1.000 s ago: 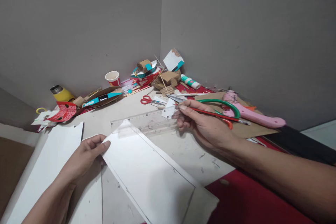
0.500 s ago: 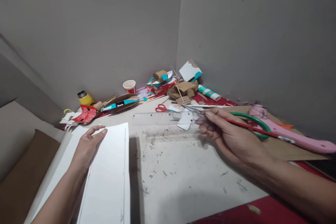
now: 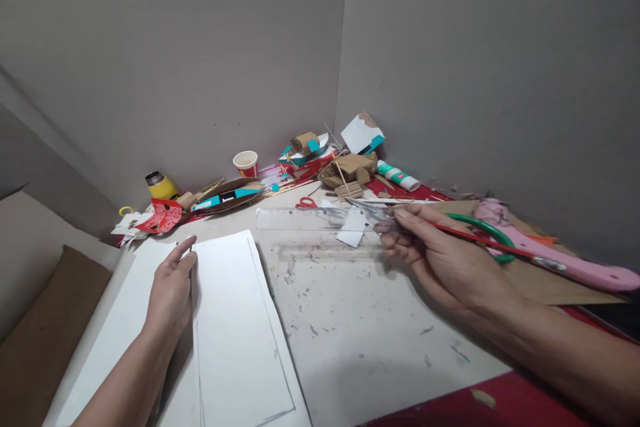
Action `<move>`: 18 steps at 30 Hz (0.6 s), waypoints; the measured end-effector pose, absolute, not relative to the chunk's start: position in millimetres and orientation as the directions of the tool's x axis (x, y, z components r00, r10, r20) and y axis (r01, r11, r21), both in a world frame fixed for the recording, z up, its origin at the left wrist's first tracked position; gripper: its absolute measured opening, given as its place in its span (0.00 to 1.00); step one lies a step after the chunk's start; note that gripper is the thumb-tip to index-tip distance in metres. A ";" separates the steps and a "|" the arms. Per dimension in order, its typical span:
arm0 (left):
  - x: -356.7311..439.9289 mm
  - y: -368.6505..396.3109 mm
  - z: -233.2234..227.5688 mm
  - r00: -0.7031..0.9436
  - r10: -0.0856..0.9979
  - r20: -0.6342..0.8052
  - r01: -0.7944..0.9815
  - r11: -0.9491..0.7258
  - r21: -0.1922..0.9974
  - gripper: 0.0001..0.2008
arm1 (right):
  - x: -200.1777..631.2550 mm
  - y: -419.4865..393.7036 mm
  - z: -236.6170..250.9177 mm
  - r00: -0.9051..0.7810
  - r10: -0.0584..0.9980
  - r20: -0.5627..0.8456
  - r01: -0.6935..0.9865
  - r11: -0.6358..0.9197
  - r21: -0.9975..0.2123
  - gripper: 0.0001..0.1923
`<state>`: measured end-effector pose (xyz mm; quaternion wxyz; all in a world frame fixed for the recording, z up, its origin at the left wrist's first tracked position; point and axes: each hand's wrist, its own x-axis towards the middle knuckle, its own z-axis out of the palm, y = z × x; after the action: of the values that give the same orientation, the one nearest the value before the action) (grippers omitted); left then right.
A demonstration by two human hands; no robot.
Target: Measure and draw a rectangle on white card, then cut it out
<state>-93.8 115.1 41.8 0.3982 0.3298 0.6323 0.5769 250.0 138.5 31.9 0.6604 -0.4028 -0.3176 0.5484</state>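
Note:
My left hand [image 3: 170,290] lies flat on a white sheet of card [image 3: 235,333] with pencil lines, at the left of the white table [image 3: 360,327]. My right hand [image 3: 435,257] holds a red pencil [image 3: 480,240] and pinches the right end of a clear plastic ruler [image 3: 310,220], lifted slightly off the table. A small white paper scrap [image 3: 353,227] lies under the ruler's right end.
Green-handled scissors [image 3: 485,230] and a pink tool [image 3: 565,263] lie on brown cardboard at right. Red scissors [image 3: 306,203], a glue stick [image 3: 400,177], cardboard models [image 3: 350,170], a paper cup [image 3: 246,163] and a yellow bottle [image 3: 161,185] line the grey wall.
The white card has swung from the table's middle to the left under my left hand. My right hand has taken the ruler's end and raised it. The view shifted left.

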 end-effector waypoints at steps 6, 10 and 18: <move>-83.0 107.7 50.3 -0.320 0.913 -0.251 -0.080 0.238 0.968 0.36 | 249.4 139.3 32.3 0.207 0.978 -0.015 -0.453 0.082 -0.887 0.13; -76.4 103.2 53.3 -0.185 0.927 -0.327 -0.087 0.316 0.945 0.34 | 248.1 139.0 34.8 0.210 0.976 -0.050 -0.487 0.060 -0.872 0.15; -70.7 100.4 47.8 -0.121 0.926 -0.359 -0.113 0.346 0.931 0.23 | 247.2 137.9 38.1 0.201 0.978 -0.054 -0.473 0.049 -0.880 0.13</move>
<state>-70.7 100.4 47.8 0.5674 0.3430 0.5926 0.4574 247.2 137.9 38.1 0.6561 -0.4121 -0.3065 0.5529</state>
